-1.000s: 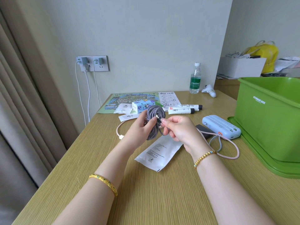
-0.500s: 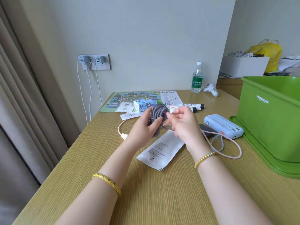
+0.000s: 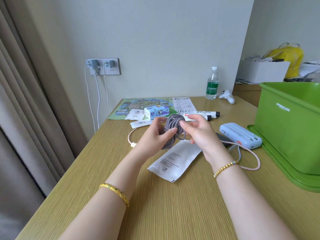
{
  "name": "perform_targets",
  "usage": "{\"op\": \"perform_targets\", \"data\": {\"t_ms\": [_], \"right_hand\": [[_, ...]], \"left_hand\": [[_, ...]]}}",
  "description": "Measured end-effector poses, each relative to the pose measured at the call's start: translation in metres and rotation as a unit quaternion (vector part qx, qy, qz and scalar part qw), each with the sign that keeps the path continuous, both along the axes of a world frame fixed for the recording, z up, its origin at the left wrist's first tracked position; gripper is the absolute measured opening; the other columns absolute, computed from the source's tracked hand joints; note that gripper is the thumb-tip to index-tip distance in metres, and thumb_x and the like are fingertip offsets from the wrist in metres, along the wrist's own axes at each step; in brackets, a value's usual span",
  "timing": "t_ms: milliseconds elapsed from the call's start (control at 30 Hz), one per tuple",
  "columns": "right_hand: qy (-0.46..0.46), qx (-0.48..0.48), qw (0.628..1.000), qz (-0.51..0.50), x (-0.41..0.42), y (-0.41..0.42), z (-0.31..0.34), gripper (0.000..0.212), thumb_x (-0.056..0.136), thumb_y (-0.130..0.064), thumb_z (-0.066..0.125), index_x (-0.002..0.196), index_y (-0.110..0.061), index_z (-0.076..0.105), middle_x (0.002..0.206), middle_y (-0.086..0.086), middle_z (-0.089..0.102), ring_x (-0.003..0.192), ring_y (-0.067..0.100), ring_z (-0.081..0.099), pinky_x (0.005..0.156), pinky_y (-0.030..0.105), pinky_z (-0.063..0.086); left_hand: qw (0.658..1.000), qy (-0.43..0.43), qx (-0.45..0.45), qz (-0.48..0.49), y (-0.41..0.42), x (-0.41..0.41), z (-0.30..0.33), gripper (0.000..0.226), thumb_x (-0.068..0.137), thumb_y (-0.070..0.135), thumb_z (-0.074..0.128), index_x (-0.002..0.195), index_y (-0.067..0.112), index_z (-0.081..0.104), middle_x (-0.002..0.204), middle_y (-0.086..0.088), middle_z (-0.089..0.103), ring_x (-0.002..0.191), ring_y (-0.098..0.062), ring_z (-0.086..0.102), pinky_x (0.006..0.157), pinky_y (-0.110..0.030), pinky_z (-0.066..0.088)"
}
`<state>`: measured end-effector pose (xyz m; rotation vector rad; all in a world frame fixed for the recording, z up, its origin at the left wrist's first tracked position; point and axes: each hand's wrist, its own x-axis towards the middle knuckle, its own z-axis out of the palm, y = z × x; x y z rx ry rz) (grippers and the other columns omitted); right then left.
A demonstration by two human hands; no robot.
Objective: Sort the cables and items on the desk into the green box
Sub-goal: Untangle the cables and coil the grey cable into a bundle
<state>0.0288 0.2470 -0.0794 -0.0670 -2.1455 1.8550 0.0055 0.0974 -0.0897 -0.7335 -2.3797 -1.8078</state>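
- Left hand [image 3: 156,138] grips the coiled grey cable [image 3: 173,126], thumb curled across the front of the bundle, held up above the desk [image 3: 173,205]
- Right hand [image 3: 199,134] pinches the coil's right side, fingers bent around the loops
- Below the hands, a white pouch [image 3: 174,161] lies flat on the desk
- Pink cable [image 3: 249,151] loops from near the left hand round to the blue power bank [image 3: 240,136]
- Green box [image 3: 290,129] stands at the desk's right edge, well apart from the grey coil
- 2 white tubes [image 3: 206,114] and a small blue carton [image 3: 156,111] sit just behind the hands
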Motion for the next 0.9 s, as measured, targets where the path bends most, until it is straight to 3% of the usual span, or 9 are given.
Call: {"op": "perform_targets", "data": {"t_ms": [100, 167, 300, 400, 500, 600, 700, 833, 900], "right_hand": [[-0.015, -0.087, 0.989, 0.123, 0.001, 0.005, 0.000, 0.010, 0.088, -0.020, 0.060, 0.096, -0.018, 0.066, 0.085, 0.000, 0.059, 0.070, 0.010, 0.050, 0.045, 0.016, 0.035], [-0.021, -0.097, 0.988, 0.118, 0.000, 0.004, -0.001, 0.005, 0.086, -0.017, 0.063, 0.090, -0.015, 0.065, 0.080, 0.001, 0.059, 0.065, 0.009, 0.050, 0.042, 0.015, 0.035], [-0.038, -0.084, 0.995, 0.034, -0.002, 0.000, -0.003, 0.022, 0.083, -0.022, 0.068, 0.094, -0.004, 0.063, 0.071, 0.003, 0.056, 0.056, 0.009, 0.049, 0.044, 0.018, 0.038], [-0.028, -0.115, 0.993, 0.006, -0.001, 0.002, -0.001, 0.016, 0.083, -0.023, 0.068, 0.084, -0.008, 0.061, 0.062, 0.000, 0.053, 0.051, 0.006, 0.050, 0.044, 0.016, 0.041], [-0.017, -0.130, 0.990, 0.044, 0.003, 0.000, 0.002, 0.012, 0.087, -0.028, 0.062, 0.079, -0.018, 0.063, 0.068, -0.004, 0.059, 0.056, 0.003, 0.053, 0.044, 0.014, 0.039], [-0.008, -0.136, 0.990, 0.039, 0.004, 0.001, 0.004, 0.019, 0.093, -0.033, 0.051, 0.089, -0.022, 0.066, 0.082, -0.008, 0.066, 0.069, 0.004, 0.058, 0.055, 0.018, 0.041], [0.014, -0.086, 0.996, 0.026, 0.004, 0.006, 0.003, 0.019, 0.094, -0.022, 0.051, 0.110, -0.024, 0.061, 0.101, -0.009, 0.060, 0.095, 0.006, 0.056, 0.067, 0.020, 0.043], [0.069, -0.008, 0.996, 0.061, 0.006, -0.002, 0.003, 0.023, 0.089, -0.011, 0.058, 0.105, -0.027, 0.061, 0.094, -0.011, 0.059, 0.086, -0.001, 0.056, 0.067, 0.007, 0.046], [0.094, 0.020, 0.994, 0.045, 0.005, -0.005, 0.004, 0.023, 0.086, -0.007, 0.061, 0.099, -0.026, 0.062, 0.091, -0.009, 0.061, 0.086, 0.005, 0.057, 0.076, 0.014, 0.049]], "left_hand": [[0.997, -0.051, 0.047, 0.021, -0.001, 0.000, 0.002, 0.021, 0.085, 0.029, 0.064, 0.091, 0.021, 0.046, 0.077, 0.006, 0.055, 0.048, 0.012, 0.053, 0.043, -0.005, 0.039], [0.996, -0.055, 0.055, 0.037, -0.003, 0.000, 0.002, 0.020, 0.086, 0.030, 0.064, 0.088, 0.020, 0.047, 0.074, 0.008, 0.056, 0.044, 0.011, 0.052, 0.036, -0.005, 0.034], [0.999, -0.040, 0.009, 0.003, 0.000, -0.002, -0.001, 0.028, 0.083, 0.029, 0.066, 0.100, 0.017, 0.047, 0.096, -0.002, 0.060, 0.067, 0.000, 0.060, 0.056, -0.012, 0.048], [0.993, 0.045, -0.107, 0.024, 0.007, -0.001, -0.007, 0.055, 0.074, 0.038, 0.075, 0.116, 0.016, 0.046, 0.109, 0.003, 0.056, 0.096, -0.009, 0.059, 0.082, -0.025, 0.048], [0.987, 0.102, -0.103, 0.074, 0.009, 0.000, -0.008, 0.048, 0.075, 0.041, 0.072, 0.111, 0.022, 0.046, 0.095, 0.009, 0.059, 0.084, -0.010, 0.060, 0.073, -0.025, 0.048], [0.998, 0.016, -0.024, 0.058, 0.007, -0.001, -0.005, 0.030, 0.084, 0.037, 0.063, 0.106, 0.024, 0.048, 0.074, 0.011, 0.063, 0.059, -0.004, 0.059, 0.059, -0.018, 0.047], [0.989, -0.106, 0.101, 0.034, 0.005, -0.002, 0.000, 0.026, 0.092, 0.034, 0.051, 0.109, 0.014, 0.051, 0.068, 0.006, 0.068, 0.055, -0.010, 0.061, 0.059, -0.025, 0.044], [0.960, -0.200, 0.183, -0.073, 0.001, 0.002, 0.005, 0.041, 0.093, 0.035, 0.031, 0.086, 0.016, 0.067, 0.067, -0.004, 0.068, 0.049, -0.016, 0.057, 0.054, -0.023, 0.047], [0.942, -0.230, 0.216, -0.115, 0.001, 0.003, 0.007, 0.046, 0.094, 0.034, 0.028, 0.083, 0.017, 0.069, 0.066, -0.007, 0.067, 0.047, -0.017, 0.054, 0.050, -0.021, 0.048]]}}
